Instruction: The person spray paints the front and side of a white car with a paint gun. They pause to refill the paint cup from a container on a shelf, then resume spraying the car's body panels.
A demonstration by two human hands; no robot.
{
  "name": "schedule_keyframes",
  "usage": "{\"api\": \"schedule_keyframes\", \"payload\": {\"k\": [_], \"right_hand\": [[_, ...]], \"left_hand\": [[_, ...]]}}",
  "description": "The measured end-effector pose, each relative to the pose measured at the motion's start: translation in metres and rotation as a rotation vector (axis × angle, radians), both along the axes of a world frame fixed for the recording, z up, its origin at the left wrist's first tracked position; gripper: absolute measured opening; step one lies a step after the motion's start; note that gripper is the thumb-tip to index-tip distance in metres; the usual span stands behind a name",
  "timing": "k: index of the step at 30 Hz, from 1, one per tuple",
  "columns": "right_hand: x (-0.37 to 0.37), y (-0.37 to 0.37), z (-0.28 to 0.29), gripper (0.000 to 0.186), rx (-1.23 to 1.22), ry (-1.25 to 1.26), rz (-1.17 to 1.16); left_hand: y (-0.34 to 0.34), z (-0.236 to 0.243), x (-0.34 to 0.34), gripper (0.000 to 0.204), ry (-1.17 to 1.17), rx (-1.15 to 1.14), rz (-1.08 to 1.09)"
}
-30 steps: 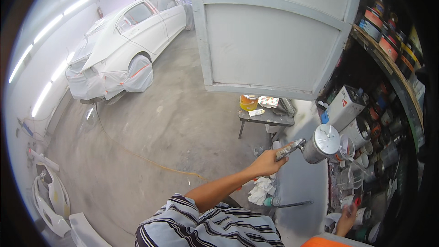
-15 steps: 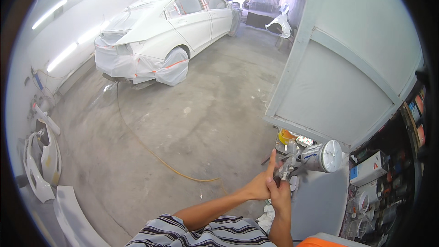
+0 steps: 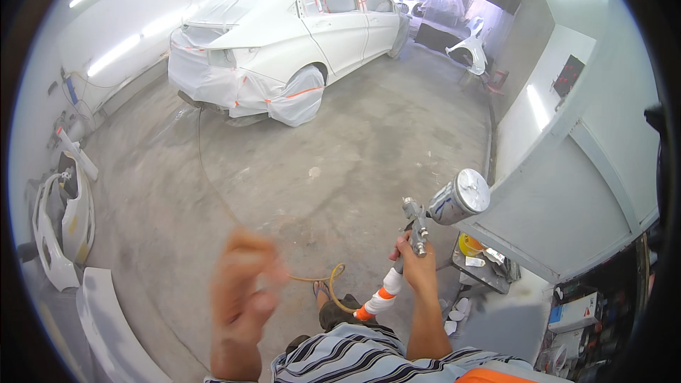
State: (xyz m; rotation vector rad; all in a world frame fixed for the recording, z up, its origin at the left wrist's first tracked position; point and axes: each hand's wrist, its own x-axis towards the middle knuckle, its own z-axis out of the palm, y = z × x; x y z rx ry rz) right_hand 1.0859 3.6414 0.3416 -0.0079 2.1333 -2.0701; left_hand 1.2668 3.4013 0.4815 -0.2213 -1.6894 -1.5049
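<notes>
My right hand grips a silver spray gun, its metal cup sticking out to the right with a pale lid. Below the gun runs a hose wrapped in white and orange, joining a yellow air hose that loops near my sandalled foot. To the left, apart from the gun, my left hand is raised and smeared by motion; its fingers cannot be made out.
A masked white car fills the back left, with concrete floor before it. Body panels lean at left. A white board partition, small cluttered table and cans are at right. A fender stands behind.
The gun has passed from my left hand to my right, both hands meeting at it half a second ago. My left hand has since moved away leftward. The view has swung right.
</notes>
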Motion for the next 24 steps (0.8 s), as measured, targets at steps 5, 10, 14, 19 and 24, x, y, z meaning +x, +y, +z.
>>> {"api": "schedule_keyframes", "payload": {"k": [5, 10, 14, 19, 24], "right_hand": [[-0.067, -0.097, -0.026, 0.006, 0.097, 0.042, 0.055], [-0.126, -0.217, -0.027, 0.011, 0.103, 0.131, 0.150], [-0.152, -0.301, -0.009, 0.014, 0.084, 0.008, 0.269], [-0.182, -0.412, 0.009, 0.017, 0.118, 0.178, 0.348], [-0.192, -0.530, 0.017, 0.019, 0.064, 0.258, 0.337]], "left_hand": [[-0.073, 0.098, 0.022, 0.021, 0.271, -0.343, -0.322], [-0.139, 0.126, -0.027, 0.008, 0.234, -0.314, -0.234], [-0.210, 0.145, -0.039, 0.004, 0.074, -0.289, -0.324], [-0.292, 0.155, -0.045, 0.005, -0.068, -0.177, -0.226], [-0.404, 0.142, -0.049, 0.009, -0.040, -0.168, -0.314]]}}
